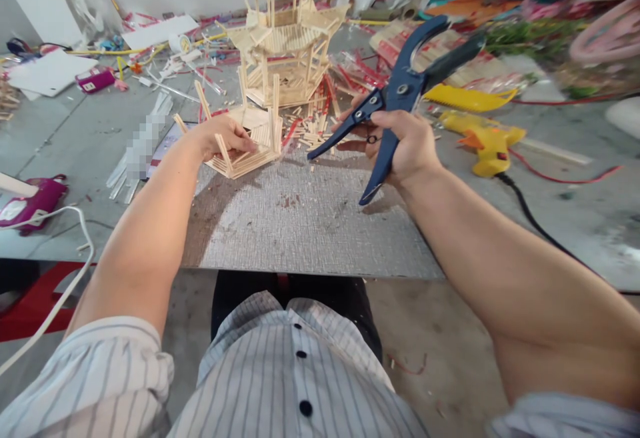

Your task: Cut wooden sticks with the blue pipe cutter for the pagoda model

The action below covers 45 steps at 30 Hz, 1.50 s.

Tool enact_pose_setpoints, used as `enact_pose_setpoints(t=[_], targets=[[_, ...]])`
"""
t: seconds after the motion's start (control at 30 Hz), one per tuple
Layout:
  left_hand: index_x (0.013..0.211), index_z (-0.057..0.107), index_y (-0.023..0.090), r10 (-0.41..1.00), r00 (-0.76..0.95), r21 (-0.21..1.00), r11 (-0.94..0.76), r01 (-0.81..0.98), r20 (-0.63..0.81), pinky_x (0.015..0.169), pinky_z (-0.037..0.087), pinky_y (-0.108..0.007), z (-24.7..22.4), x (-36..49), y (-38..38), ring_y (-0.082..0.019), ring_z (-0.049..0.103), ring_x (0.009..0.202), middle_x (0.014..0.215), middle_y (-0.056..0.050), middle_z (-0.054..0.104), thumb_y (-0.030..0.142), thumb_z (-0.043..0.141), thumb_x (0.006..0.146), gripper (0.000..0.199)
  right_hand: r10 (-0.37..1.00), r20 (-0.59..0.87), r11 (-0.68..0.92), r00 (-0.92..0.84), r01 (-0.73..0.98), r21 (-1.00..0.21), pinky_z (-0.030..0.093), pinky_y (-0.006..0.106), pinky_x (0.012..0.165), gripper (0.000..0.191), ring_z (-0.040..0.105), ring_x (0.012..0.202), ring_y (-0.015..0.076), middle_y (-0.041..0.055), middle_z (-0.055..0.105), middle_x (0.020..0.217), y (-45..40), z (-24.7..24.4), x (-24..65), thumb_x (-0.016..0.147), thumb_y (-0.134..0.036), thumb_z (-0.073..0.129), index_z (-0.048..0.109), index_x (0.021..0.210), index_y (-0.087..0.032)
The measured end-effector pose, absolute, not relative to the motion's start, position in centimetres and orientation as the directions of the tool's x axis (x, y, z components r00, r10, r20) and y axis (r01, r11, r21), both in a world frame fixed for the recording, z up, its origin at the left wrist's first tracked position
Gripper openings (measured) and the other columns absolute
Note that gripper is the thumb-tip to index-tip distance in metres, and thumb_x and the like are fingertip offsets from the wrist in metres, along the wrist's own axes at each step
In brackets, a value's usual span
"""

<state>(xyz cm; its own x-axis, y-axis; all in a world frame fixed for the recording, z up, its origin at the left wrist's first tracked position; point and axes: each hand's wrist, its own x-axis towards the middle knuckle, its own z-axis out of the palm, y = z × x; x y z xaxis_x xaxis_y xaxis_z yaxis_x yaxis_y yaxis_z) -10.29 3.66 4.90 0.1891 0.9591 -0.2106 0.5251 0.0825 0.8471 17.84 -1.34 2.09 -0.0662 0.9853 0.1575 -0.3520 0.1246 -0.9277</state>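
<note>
A small base of pale wooden sticks (245, 166) with several upright posts rests on the table. My left hand (226, 137) reaches into it from the left, fingers bent together and pointing down; whatever they pinch is too small to make out. Over the table to the right, my right hand (400, 141) is wrapped round a blue hand cutter (400, 85), whose handles and jaws stick out on both sides of the fist. Right behind the base rises a tiered wooden-stick tower (287, 45) with flared roofs. Loose short sticks (315, 133) lie between the base and the cutter.
A yellow glue gun (487, 145) with a black cable lies at the right, near a yellow curved piece (470, 97). Purple devices (35, 205) sit at the left with a white cable. Clear strips (145, 141) lie left of the base. Plastic scraps and greenery (525, 41) fill the back.
</note>
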Motion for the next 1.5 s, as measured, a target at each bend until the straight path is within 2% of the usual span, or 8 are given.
enact_pose_setpoints(t=[0.1, 0.2, 0.47, 0.77, 0.9, 1.07, 1.3, 1.5], targets=[[0.058, 0.067, 0.014, 0.935, 0.210, 0.801, 0.112, 0.589, -0.285, 0.043, 0.026, -0.021, 5.05, -9.95, 3.61, -0.002, 0.033, 0.034, 0.040, 0.004, 0.043, 0.023, 0.076, 0.070, 0.017, 0.986, 0.153, 0.119, -0.067, -0.361, -0.925, 0.056, 0.038, 0.075, 0.025, 0.066, 0.096, 0.0250, 0.0044, 0.066, 0.085, -1.29, 2.05, 17.90, 0.058, -0.031, 0.060, 0.045, 0.077, -0.024], [0.059, 0.068, 0.015, 0.916, 0.246, 0.792, 0.114, 0.600, -0.318, 0.042, 0.023, -0.022, 5.14, -9.68, 3.48, -0.004, 0.032, 0.033, 0.035, 0.004, 0.041, 0.028, 0.075, 0.071, 0.019, 0.987, 0.149, 0.118, -0.065, -0.346, -0.931, 0.055, 0.038, 0.075, 0.025, 0.066, 0.098, 0.0252, 0.0049, 0.066, 0.084, -1.35, 2.18, 17.88, 0.058, -0.032, 0.059, 0.045, 0.078, -0.024], [0.067, 0.070, 0.019, 0.876, 0.258, 0.745, 0.157, 0.648, -0.408, 0.062, 0.041, -0.035, 5.10, -9.85, 3.38, -0.008, 0.030, 0.049, 0.033, 0.004, 0.044, 0.051, 0.085, 0.054, 0.038, 0.985, 0.155, 0.122, -0.070, -0.342, -0.932, 0.055, 0.036, 0.071, 0.026, 0.066, 0.094, 0.0240, 0.0043, 0.067, 0.086, -1.51, 2.28, 17.88, 0.059, -0.032, 0.059, 0.048, 0.081, -0.024], [0.066, 0.070, 0.022, 0.870, 0.311, 0.747, 0.093, 0.658, -0.382, 0.044, 0.021, -0.025, 5.09, -10.08, 3.49, -0.006, 0.031, 0.045, 0.032, 0.004, 0.044, 0.059, 0.086, 0.040, 0.047, 0.989, 0.136, 0.106, -0.062, -0.349, -0.931, 0.056, 0.038, 0.072, 0.027, 0.067, 0.093, 0.0248, 0.0035, 0.067, 0.083, -1.42, 2.20, 17.89, 0.057, -0.031, 0.060, 0.049, 0.081, -0.025], [0.065, 0.070, 0.023, 0.871, 0.306, 0.744, 0.096, 0.661, -0.384, 0.045, 0.026, -0.026, 5.13, -9.98, 3.48, -0.007, 0.031, 0.046, 0.033, 0.004, 0.045, 0.056, 0.087, 0.041, 0.044, 0.986, 0.148, 0.113, -0.074, -0.350, -0.930, 0.056, 0.039, 0.073, 0.026, 0.067, 0.094, 0.0250, 0.0034, 0.066, 0.083, -1.39, 2.21, 17.90, 0.058, -0.032, 0.059, 0.047, 0.079, -0.025], [0.064, 0.069, 0.022, 0.876, 0.247, 0.698, 0.132, 0.704, -0.415, 0.057, 0.036, -0.032, 5.36, -9.67, 3.30, -0.009, 0.031, 0.050, 0.033, 0.003, 0.045, 0.048, 0.086, 0.053, 0.033, 0.987, 0.145, 0.111, -0.072, -0.343, -0.933, 0.055, 0.039, 0.075, 0.026, 0.066, 0.096, 0.0255, 0.0049, 0.067, 0.084, -1.35, 2.19, 17.97, 0.058, -0.032, 0.059, 0.046, 0.079, -0.024], [0.064, 0.070, 0.022, 0.885, 0.259, 0.685, 0.087, 0.724, -0.386, 0.050, 0.027, -0.027, 5.04, -9.77, 3.61, -0.008, 0.033, 0.044, 0.034, 0.003, 0.045, 0.040, 0.082, 0.060, 0.021, 0.989, 0.137, 0.109, -0.060, -0.334, -0.936, 0.056, 0.039, 0.073, 0.027, 0.066, 0.096, 0.0257, 0.0049, 0.067, 0.085, -1.57, 2.43, 17.76, 0.056, -0.033, 0.059, 0.048, 0.079, -0.025], [0.061, 0.071, 0.015, 0.896, 0.277, 0.726, 0.070, 0.684, -0.348, 0.041, 0.023, -0.023, 4.50, -9.76, 4.12, -0.006, 0.034, 0.033, 0.034, 0.003, 0.044, 0.026, 0.078, 0.066, 0.013, 0.988, 0.145, 0.111, -0.062, -0.375, -0.920, 0.056, 0.038, 0.074, 0.026, 0.067, 0.096, 0.0254, 0.0047, 0.068, 0.087, -1.47, 2.22, 17.93, 0.058, -0.030, 0.060, 0.047, 0.079, -0.024]])
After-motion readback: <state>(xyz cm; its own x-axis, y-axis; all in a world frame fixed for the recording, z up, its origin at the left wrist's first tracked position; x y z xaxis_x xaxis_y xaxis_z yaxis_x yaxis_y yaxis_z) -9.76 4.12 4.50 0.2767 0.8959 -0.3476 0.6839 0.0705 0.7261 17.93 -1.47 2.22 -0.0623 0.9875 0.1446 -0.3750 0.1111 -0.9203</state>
